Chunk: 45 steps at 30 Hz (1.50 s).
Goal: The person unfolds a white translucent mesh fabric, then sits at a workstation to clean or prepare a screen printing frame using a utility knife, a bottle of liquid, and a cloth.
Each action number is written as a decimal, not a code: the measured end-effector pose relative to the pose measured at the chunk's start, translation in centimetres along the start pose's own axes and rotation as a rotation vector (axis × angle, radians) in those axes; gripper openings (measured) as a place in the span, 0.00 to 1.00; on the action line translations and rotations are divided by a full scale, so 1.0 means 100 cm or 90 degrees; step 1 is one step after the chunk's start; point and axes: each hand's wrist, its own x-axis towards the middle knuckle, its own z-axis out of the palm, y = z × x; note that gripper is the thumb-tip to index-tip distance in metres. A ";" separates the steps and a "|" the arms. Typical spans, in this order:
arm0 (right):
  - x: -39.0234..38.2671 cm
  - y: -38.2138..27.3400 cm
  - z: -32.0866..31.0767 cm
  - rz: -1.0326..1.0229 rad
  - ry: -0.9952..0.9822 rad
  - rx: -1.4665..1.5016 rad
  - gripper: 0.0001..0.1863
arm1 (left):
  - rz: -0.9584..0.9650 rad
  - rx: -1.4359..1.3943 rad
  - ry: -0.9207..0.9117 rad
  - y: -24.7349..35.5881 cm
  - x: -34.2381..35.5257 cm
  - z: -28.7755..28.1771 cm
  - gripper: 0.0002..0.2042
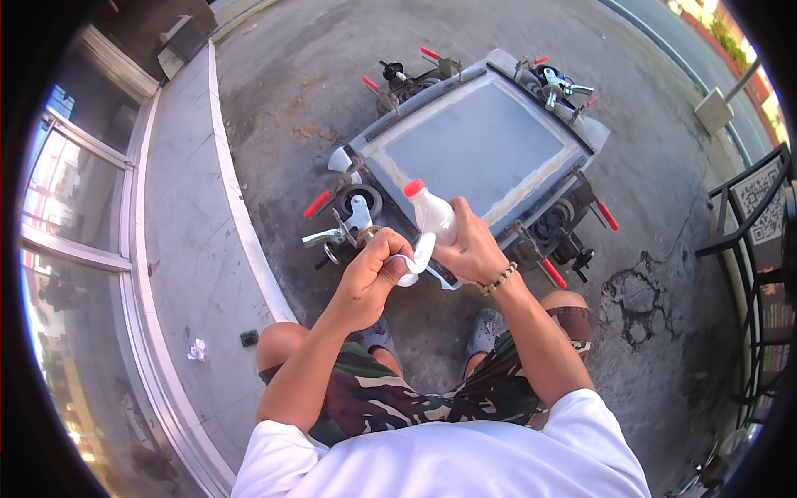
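Observation:
A white plastic bottle (436, 214) with a red cap is gripped in my right hand (475, 251), its cap tilted up and to the left. My left hand (374, 270) is closed, pinching the end of a white strip (421, 254), which curls across to the bottle's lower part. Whether the strip is a peeled label or tape I cannot tell. Just beyond both hands lies a rectangular metal frame (378, 178) around a flat grey panel (477, 149). Caster wheels (359, 212) and clamps with red handles (317, 205) sit around its edges.
At the left a raised pavement (187, 207) runs along glass doors (79, 191); crumpled paper (197, 349) and a small dark box (249, 338) lie on it. Black metal chairs (751, 199) stand at the right. Cracked concrete (635, 295) shows right of my knee.

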 end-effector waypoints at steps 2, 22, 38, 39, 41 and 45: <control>0.003 0.000 -0.002 0.016 -0.001 0.009 0.32 | 0.018 -0.039 -0.034 0.003 -0.001 -0.005 0.07; 0.012 0.007 -0.006 0.028 -0.020 0.078 0.36 | 0.019 0.057 0.278 0.034 -0.026 -0.102 0.13; -0.013 -0.020 0.027 -0.176 -0.133 0.133 0.29 | 0.183 0.061 0.158 0.010 -0.004 -0.021 0.07; -0.013 -0.019 0.028 -0.189 -0.122 0.120 0.29 | 0.160 0.098 0.173 0.009 -0.005 -0.021 0.06; -0.012 -0.022 0.027 -0.244 -0.108 0.028 0.29 | 0.153 0.154 0.206 0.006 -0.007 -0.021 0.05; -0.012 -0.027 0.031 -0.298 -0.091 -0.006 0.29 | 0.108 -0.011 0.283 0.000 0.002 -0.023 0.05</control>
